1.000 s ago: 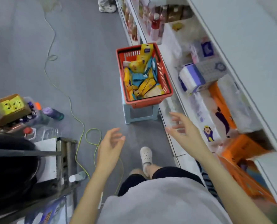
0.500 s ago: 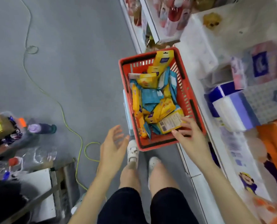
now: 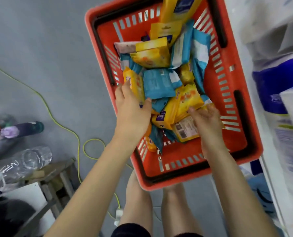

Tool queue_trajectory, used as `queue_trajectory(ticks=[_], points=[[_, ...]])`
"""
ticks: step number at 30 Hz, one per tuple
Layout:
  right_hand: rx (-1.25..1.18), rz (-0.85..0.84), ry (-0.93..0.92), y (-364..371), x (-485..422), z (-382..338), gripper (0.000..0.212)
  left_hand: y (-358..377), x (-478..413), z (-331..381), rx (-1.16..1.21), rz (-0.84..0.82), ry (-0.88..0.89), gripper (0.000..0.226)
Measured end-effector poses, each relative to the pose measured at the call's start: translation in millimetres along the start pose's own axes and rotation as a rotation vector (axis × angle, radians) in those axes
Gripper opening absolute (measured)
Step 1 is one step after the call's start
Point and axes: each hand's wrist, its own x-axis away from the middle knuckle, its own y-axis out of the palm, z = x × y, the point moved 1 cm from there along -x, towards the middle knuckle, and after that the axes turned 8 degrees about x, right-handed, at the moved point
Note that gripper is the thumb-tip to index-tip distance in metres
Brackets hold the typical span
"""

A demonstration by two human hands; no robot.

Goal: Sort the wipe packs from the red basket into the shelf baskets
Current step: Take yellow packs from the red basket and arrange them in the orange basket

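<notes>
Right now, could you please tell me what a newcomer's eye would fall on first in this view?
The red plastic basket fills the middle, heaped with yellow and blue wipe packs. Both bare hands are in it: the left hand on a yellow side pack by its left wall, the right hand on a barcode-labelled yellow pack. A thin yellow-green cable snakes over the grey floor to the left.
</notes>
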Motion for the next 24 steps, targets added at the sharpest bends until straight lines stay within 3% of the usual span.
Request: queue_trajectory(ticks=[2, 9, 15, 19, 24], points=[[-0.037, -0.049, 0.016, 3, -10, 4, 0.04, 6, -1, -1, -0.038, 0.04, -0.006, 0.07], [-0.131, -0.144, 0.089, 8, -36, 14, 0.042, 20, -13, 13, -0.163, 0.073, -0.155, 0.076], [-0.163, -0.195, 0.073, 11, -41, 19, 0.026, 26, -24, 11, 0.039, 0.11, -0.205, 0.073], [-0.124, -0.143, 0.031, 13, -42, 21, 0.035, 34, -24, 2, 0.03, 0.216, -0.152, 0.07], [-0.042, -0.09, -0.071, 17, -42, 22, 0.029, 45, -21, -10, -0.067, 0.269, -0.043, 0.063]])
